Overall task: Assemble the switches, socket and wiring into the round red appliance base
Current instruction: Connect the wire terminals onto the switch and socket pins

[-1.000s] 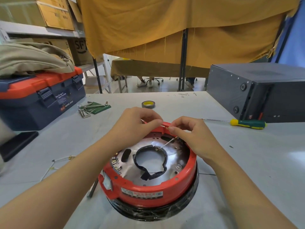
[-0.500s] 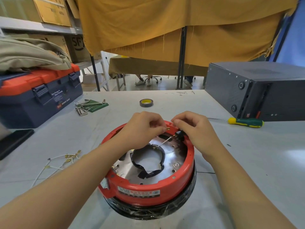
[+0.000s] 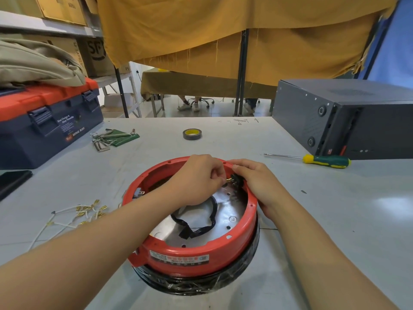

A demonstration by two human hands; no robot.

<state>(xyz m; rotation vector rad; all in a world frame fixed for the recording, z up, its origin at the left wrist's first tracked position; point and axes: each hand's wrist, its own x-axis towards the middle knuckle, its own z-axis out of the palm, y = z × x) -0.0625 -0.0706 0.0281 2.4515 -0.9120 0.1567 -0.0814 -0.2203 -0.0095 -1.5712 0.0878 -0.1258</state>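
Spare white leads with brass spade terminals (image 3: pixel 85 212) lie left of the red base (image 3: pixel 192 251). Left hand (image 3: pixel 196 177) pinches a brass terminal pointing right at the black socket (image 3: pixel 235 179), touching it; right hand (image 3: pixel 257 182) clamps that socket against the far-right rim

A mustard-yellow curtain (image 3: pixel 223 30) is hanging across the back, with a dark metal pole (image 3: pixel 242 72) standing before it. Beneath its hem a pale tiled floor (image 3: pixel 219 108) is showing, and a cloth-draped table (image 3: pixel 190 82). Cardboard boxes (image 3: pixel 93 54) are sitting on shelving at left
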